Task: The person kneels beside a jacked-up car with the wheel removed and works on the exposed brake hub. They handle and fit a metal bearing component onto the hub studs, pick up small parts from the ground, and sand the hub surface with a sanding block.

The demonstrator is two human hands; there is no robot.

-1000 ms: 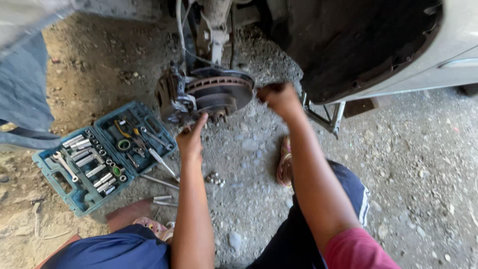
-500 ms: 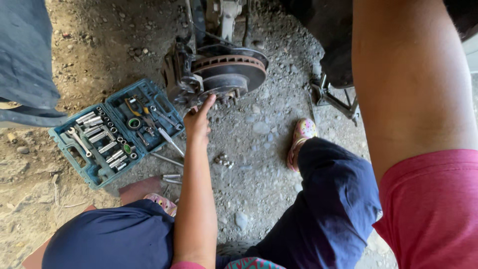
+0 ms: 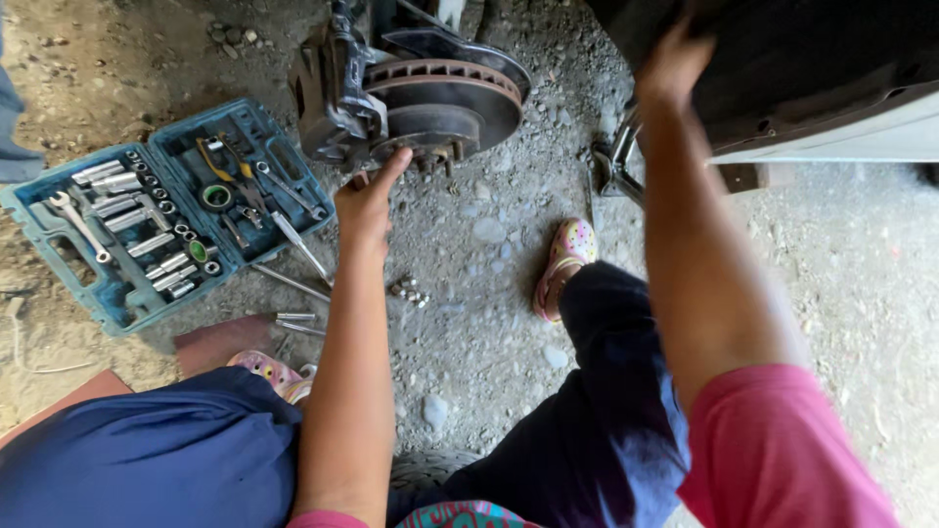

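A rusty brake disc [image 3: 445, 98] with its dark caliper [image 3: 328, 98] hangs on the hub of a raised car. My left hand [image 3: 367, 200] reaches up beneath it, fingertips touching the underside of the hub near the caliper; nothing shows in its grip. Up against the dark wheel arch [image 3: 782, 59] is my right hand [image 3: 675, 64], blurred, with the fingers pressed on the edge. Whether it holds anything I cannot tell. My legs in dark blue trousers stretch over the gravel.
An open blue socket-set case [image 3: 147, 220] with sockets and wrenches lies left on the dirt. Loose tools [image 3: 293, 244] and a few small nuts [image 3: 411, 290] sit beside it. A jack stand [image 3: 616, 166] stands under the car. Another person's trouser leg [image 3: 12, 117] is far left.
My right hand has risen from beside the brake disc to the wheel arch. The left hand stays under the hub. The view has shifted closer and to the left.
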